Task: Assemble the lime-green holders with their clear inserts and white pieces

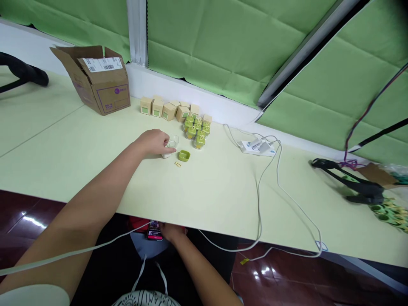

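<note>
On the table, my left hand (155,142) is closed on a small clear plastic box (173,142); something white shows beneath its fingers. Just right of it lies a green lid (184,155), hollow side up. A tiny yellow loop (177,164) is on the tabletop below the lid. Beyond them stand several small clear boxes with green lids (199,140), grouped together, with pale loops on top. Below the table's front edge, my right hand (172,232) grips the side of a phone (155,231) with a lit screen; part of its fingers is hidden.
Several small cardboard boxes (168,111) line the wall. A large open carton (111,91) stands at the back left. A power strip (257,147) with a white cable (259,204) trailing over the table edge lies to the right. A black stand (360,185) is farther right.
</note>
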`<state>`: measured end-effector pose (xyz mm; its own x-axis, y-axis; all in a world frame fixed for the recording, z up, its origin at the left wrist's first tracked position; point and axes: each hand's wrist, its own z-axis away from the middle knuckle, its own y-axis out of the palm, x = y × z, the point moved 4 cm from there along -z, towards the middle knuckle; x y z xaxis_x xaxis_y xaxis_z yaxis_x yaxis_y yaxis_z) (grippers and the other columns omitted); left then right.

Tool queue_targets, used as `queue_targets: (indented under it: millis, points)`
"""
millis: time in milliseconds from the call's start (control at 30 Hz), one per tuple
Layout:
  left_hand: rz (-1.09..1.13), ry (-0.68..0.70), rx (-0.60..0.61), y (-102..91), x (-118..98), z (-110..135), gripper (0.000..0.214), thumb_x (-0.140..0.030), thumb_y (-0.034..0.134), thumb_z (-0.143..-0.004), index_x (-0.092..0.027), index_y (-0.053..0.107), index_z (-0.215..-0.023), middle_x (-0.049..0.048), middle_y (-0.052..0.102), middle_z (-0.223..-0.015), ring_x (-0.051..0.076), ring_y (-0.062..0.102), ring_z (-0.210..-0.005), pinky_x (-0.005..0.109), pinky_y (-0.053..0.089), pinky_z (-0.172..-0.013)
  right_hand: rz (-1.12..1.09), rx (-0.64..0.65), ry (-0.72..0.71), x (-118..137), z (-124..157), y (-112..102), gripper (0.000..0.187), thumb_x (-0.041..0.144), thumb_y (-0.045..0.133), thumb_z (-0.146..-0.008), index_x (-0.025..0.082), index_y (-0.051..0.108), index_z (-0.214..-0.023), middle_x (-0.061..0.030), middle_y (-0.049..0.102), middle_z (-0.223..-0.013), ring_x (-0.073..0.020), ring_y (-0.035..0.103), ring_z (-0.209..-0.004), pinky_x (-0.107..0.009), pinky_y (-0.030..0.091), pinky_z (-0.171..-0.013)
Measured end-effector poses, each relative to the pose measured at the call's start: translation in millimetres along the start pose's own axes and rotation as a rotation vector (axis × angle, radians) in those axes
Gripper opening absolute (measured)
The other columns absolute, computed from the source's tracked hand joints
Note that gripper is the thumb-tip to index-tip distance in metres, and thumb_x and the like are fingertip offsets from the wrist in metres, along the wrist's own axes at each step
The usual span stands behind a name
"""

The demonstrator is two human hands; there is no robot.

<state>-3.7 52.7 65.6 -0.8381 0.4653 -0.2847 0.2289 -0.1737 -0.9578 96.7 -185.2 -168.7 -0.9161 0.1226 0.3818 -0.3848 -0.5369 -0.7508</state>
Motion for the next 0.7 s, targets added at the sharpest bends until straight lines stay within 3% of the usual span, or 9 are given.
queue_targets:
  millis: [100,167,233,300,367,500,567,600,700]
  points:
    - [-0.025,0.019,0.006,0.3,0,-1,0.05,-0.072,0.063,-0.078,-0.023,0.06,-0.074,0.0076,0.068,-0.082,0.023,0.06,-0.07,0.036,0.03,-0.06,0.27,0.132,0.002,23,37,2,0.053,0.036,0.049,-0.105,0.007,0.066,-0.146,-0.0254,0.07,-0.143,-0.0391,0.068,-0.135,-0.05,0.056,-0.112]
    - [-0.054,0.036,0.004,0.7,0,-2,0.05,-0.073,0.063,-0.078,-0.023,0.062,-0.075,0.0083,0.068,-0.082,0.024,0.061,-0.071,0.036,0.03,-0.061,0.375,0.306,-0.201,46,77,-9,0.048,0.039,0.051,-0.104,0.007,0.076,-0.13,-0.0251,0.079,-0.122,-0.0408,0.076,-0.118,-0.049,0.063,-0.094]
    - [-0.067,0.046,0.007,1.7,0,-2,0.048,-0.071,0.064,-0.077,-0.023,0.064,-0.078,0.0086,0.069,-0.083,0.025,0.062,-0.072,0.036,0.03,-0.061,0.311,0.473,-0.516,72,123,-43,0.042,0.047,0.062,-0.099,0.016,0.082,-0.12,-0.0153,0.084,-0.105,-0.0353,0.081,-0.1,-0.041,0.063,-0.082]
    - [-0.061,0.05,0.024,3.5,-2,-1,0.046,-0.069,0.066,-0.076,-0.024,0.065,-0.08,0.0084,0.07,-0.085,0.025,0.063,-0.073,0.035,0.031,-0.061,0.167,0.438,-0.696,89,154,-106,0.036,0.052,0.061,-0.101,0.025,0.082,-0.112,-0.0053,0.085,-0.097,-0.0255,0.08,-0.09,-0.033,0.06,-0.076]
    - [-0.052,0.065,0.042,5.7,-4,1,0.042,-0.066,0.066,-0.075,-0.024,0.065,-0.081,0.0078,0.071,-0.084,0.025,0.062,-0.072,0.035,0.031,-0.061,0.004,0.207,-0.713,94,155,-181,0.034,0.047,0.051,-0.107,0.03,0.08,-0.107,0.001,0.083,-0.093,-0.0171,0.076,-0.081,-0.029,0.057,-0.078]
    - [-0.033,0.118,0.072,9.2,-7,2,0.038,-0.062,0.067,-0.075,-0.025,0.062,-0.077,0.0058,0.068,-0.08,0.022,0.059,-0.068,0.035,0.031,-0.06,-0.242,-0.718,-0.552,63,88,-301,0.051,0.055,0.036,-0.11,0.022,0.075,-0.109,-0.0049,0.075,-0.093,-0.0189,0.07,-0.083,-0.036,0.056,-0.083]
    - [-0.01,0.117,0.086,10.2,-7,2,0.037,-0.061,0.067,-0.074,-0.025,0.061,-0.077,0.005,0.068,-0.08,0.021,0.058,-0.066,0.035,0.031,-0.059,-0.33,-1.121,-0.485,37,44,-318,0.054,0.056,0.031,-0.11,0.02,0.072,-0.111,-0.0081,0.073,-0.094,-0.0209,0.067,-0.084,-0.039,0.056,-0.084]
    - [0.0,0.115,0.092,10.6,-7,1,0.037,-0.061,0.067,-0.074,-0.025,0.062,-0.078,0.0047,0.068,-0.081,0.021,0.058,-0.066,0.035,0.031,-0.059,-0.335,-1.22,-0.472,25,23,-317,0.051,0.055,0.035,-0.109,0.019,0.07,-0.111,-0.0097,0.073,-0.096,-0.0221,0.067,-0.087,-0.039,0.057,-0.086]
    - [0.018,0.128,0.11,11.9,-7,-1,0.039,-0.062,0.069,-0.073,-0.025,0.064,-0.082,0.0046,0.07,-0.085,0.021,0.059,-0.068,0.034,0.033,-0.059,-0.225,-1.112,-0.507,5,-25,-296,0.042,0.053,0.052,-0.103,0.019,0.07,-0.118,-0.0142,0.073,-0.113,-0.0266,0.067,-0.107,-0.043,0.056,-0.1]
